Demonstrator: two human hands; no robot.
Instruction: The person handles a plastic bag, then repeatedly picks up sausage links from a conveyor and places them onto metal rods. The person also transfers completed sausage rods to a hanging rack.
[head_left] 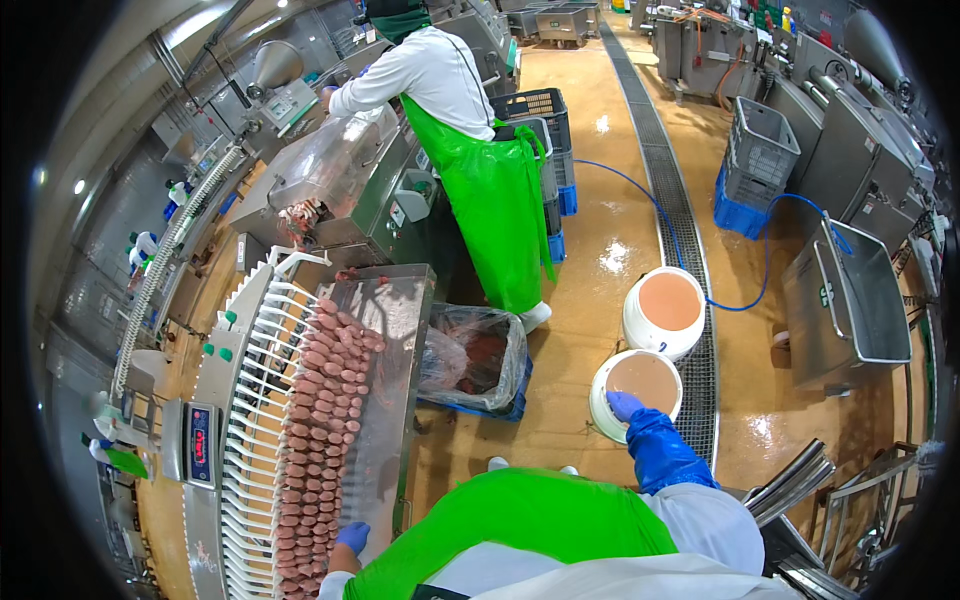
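My left hand (353,537), in a blue glove, is low beside rows of linked sausages (318,450) on a long metal table (385,430). Whether it touches the sausages or the bare metal is unclear, and its fingers are too small to read. On the other side, my right hand (626,406), gloved in blue with a blue sleeve cover, is over the near white bucket (598,412) of pinkish-tan contents. Its fingers are near the bucket's left inner side, and I cannot make out a grip. A second white bucket (632,325) with similar contents stands just beyond.
White hooks (260,400) line the table's left side by a display box (200,443). A co-worker in a green apron (480,210) leans over a machine (345,165). A lined crate (470,350), blue hose (755,300), floor drain (660,150) and metal cart (850,310) are nearby.
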